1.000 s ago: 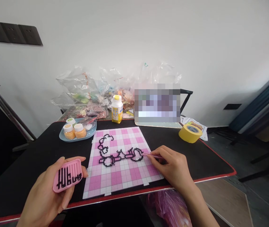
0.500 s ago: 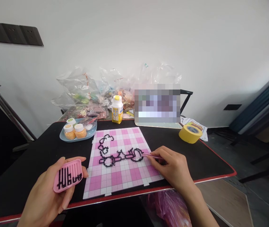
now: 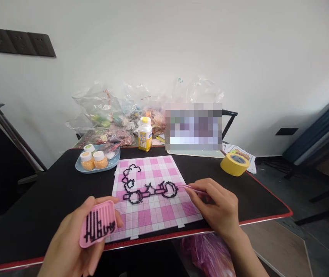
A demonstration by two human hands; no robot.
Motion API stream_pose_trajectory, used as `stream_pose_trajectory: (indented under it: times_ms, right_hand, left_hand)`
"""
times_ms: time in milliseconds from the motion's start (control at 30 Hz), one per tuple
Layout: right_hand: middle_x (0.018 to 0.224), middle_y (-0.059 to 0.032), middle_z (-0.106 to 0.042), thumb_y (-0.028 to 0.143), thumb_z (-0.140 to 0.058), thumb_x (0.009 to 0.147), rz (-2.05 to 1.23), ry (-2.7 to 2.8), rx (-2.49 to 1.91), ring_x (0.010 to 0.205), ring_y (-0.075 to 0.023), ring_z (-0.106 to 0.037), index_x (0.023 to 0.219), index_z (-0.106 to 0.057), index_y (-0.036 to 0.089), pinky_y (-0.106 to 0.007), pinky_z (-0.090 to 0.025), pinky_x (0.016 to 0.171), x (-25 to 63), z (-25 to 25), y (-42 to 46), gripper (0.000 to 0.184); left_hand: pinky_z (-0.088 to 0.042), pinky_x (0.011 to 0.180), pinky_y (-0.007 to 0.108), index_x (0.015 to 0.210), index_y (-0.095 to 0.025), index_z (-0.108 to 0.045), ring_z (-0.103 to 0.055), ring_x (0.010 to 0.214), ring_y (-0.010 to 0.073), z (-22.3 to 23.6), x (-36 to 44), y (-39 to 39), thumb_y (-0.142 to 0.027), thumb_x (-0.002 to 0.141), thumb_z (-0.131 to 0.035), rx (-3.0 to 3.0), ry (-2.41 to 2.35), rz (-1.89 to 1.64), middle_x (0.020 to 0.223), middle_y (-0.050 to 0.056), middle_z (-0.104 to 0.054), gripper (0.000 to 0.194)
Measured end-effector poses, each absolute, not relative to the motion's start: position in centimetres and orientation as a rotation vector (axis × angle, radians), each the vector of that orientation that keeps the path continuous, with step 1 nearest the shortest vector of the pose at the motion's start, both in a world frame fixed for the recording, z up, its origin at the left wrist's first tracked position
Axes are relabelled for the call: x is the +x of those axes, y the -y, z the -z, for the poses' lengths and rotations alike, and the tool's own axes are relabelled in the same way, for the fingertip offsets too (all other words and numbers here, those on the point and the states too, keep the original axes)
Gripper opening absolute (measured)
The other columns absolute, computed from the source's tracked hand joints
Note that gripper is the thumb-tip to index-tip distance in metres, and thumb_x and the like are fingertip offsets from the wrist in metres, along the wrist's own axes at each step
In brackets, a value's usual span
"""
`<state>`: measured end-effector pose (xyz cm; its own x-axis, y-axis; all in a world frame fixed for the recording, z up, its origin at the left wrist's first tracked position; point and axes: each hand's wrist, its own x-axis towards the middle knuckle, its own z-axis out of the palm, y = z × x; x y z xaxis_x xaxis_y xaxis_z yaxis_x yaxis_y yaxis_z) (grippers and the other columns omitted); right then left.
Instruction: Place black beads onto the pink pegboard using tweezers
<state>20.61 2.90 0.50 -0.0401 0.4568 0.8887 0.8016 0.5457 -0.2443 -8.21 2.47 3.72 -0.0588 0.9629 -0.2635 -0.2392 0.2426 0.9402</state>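
Observation:
My left hand (image 3: 80, 238) grips a small pink ridged bead tray (image 3: 106, 209), tilted toward me, with black beads (image 3: 98, 231) lined up in its grooves. Between the fingers of my right hand (image 3: 215, 206) is a pair of pink tweezers (image 3: 192, 188), its tip at the right end of the bead outline. A pink-and-white checked pegboard (image 3: 158, 213) lies flat on the table. Black beads on it form a curling outline (image 3: 135, 196) with rounded loops. Whether the tweezers pinch a bead is too small to tell.
Behind the board stand a blue plate (image 3: 114, 163) with bead jars (image 3: 100, 159), a white-and-yellow bottle (image 3: 145, 134) and a blurred screen (image 3: 193, 129). Plastic bags (image 3: 101, 107) pile against the wall. A yellow tape roll (image 3: 234, 164) sits at right on the black table mat (image 3: 257, 196).
My left hand has moved right with the tray, which now overlaps the board's left edge and tilts more. My right hand has shifted slightly right with the tweezers. The view has shifted slightly.

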Motion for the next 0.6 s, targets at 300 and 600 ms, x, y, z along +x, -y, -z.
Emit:
stream_pose_trajectory:
  times_ms: [300, 600]
  right_hand:
    - [0.071, -0.0016, -0.07, 0.027, -0.06, 0.101, 0.204, 1.745, -0.869, 0.055, -0.0111, -0.065, 0.09, -0.065, 0.02, -0.021, -0.049, 0.047, 15.0, -2.0, 1.3, 0.015]
    - [0.068, -0.0004, -0.07, 0.028, -0.059, 0.103, 0.263, 1.851, -0.892, 0.051, -0.0093, -0.064, 0.085, -0.065, 0.018, -0.021, -0.046, 0.047, 14.7, -2.4, 1.3, 0.022]
  left_hand:
    - [-0.021, 0.028, 0.014, 0.09, -0.014, -0.076, -0.043, 0.021, 0.0044, -5.0, -3.4, -0.1, -0.057, 0.071, -0.077, 0.801, -1.158, -1.04, 0.066, 0.01, -0.076, 0.047]
    - [-0.023, 0.027, 0.014, 0.097, -0.016, -0.077, -0.042, 0.022, 0.0064, -3.8, -3.6, 0.1, -0.054, 0.077, -0.07, 0.827, -1.197, -1.004, 0.045, -0.001, -0.059, 0.044]
